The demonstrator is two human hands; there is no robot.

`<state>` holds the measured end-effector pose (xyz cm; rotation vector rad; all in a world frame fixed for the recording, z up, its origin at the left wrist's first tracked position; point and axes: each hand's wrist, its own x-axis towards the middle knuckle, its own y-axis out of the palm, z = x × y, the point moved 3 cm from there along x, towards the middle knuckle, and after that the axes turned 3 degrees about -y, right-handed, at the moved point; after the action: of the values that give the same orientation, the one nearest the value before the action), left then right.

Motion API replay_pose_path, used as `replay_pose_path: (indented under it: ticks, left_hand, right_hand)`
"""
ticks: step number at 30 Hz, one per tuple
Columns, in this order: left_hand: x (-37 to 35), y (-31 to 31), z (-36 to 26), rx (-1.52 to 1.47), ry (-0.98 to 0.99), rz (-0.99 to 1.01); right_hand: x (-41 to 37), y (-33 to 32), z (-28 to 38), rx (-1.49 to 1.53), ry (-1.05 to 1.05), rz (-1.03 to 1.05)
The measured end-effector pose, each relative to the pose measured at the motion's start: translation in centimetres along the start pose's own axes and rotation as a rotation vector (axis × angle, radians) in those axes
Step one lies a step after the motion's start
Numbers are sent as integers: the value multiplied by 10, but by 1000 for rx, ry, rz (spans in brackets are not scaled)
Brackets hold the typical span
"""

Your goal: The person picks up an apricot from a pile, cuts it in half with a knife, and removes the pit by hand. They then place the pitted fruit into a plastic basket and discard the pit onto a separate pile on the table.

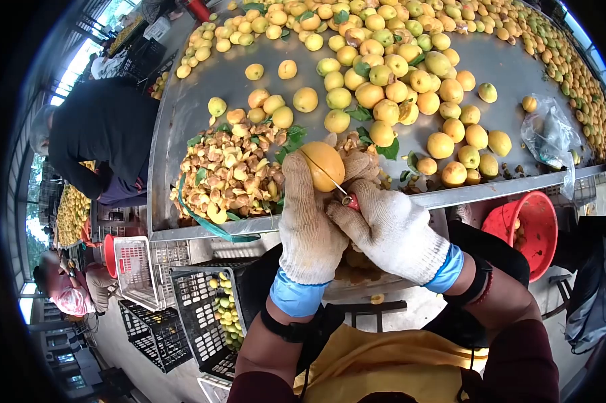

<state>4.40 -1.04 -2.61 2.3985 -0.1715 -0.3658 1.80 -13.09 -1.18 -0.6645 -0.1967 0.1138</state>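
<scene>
My left hand (307, 225), in a stained white knit glove over a blue inner glove, wraps round a yellow-orange apricot-like fruit (324, 166) just above the table edge. In my right hand (391, 225), gloved the same way, is a small knife (350, 201) with a red handle. Its thin metal blade runs slantwise across the face of the fruit. Both gloves touch each other at the thumbs. Left of the fruit, a heap of browned cut pieces (229, 171) lies on the metal table (212, 80), a green strap at its front edge.
Whole fruits (383, 74) with loose leaves cover much of the table. A clear plastic bag (550, 134) lies at right, above a red bucket (528, 232). Black crates (205, 322) and a white basket (135, 265) stand below left. A person in black (101, 138) bends at the left.
</scene>
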Motion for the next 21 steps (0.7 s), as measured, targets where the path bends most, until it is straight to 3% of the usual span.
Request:
replay_pose_path:
  ticks: [6, 9, 11, 14, 15, 16, 18, 21]
  left_hand:
    - [8, -13, -9, 385, 61, -21]
    - [10, -10, 0, 213, 36, -20]
    - [18, -16, 6, -63, -106, -32]
    - [15, -13, 6, -91, -135, -45]
    - [16, -12, 3, -36, -110, 93]
    - [15, -9, 0, -38, -116, 91]
    - [11, 2, -17, 538, 105, -14]
    - [13, -2, -12, 423, 100, 28]
  right_hand:
    - [-5, -19, -1, -60, 69, 122]
    - [-6, -10, -8, -193, -75, 34]
    - [-1, -9, -8, -231, -41, 45]
    - [-1, -16, -2, -249, -12, 41]
    - [0, -20, -3, -170, 25, 72]
    - [1, -23, -5, -91, 60, 101]
    - [0, -25, -9, -1, 132, 166]
    - [-1, -27, -5, 137, 131, 186]
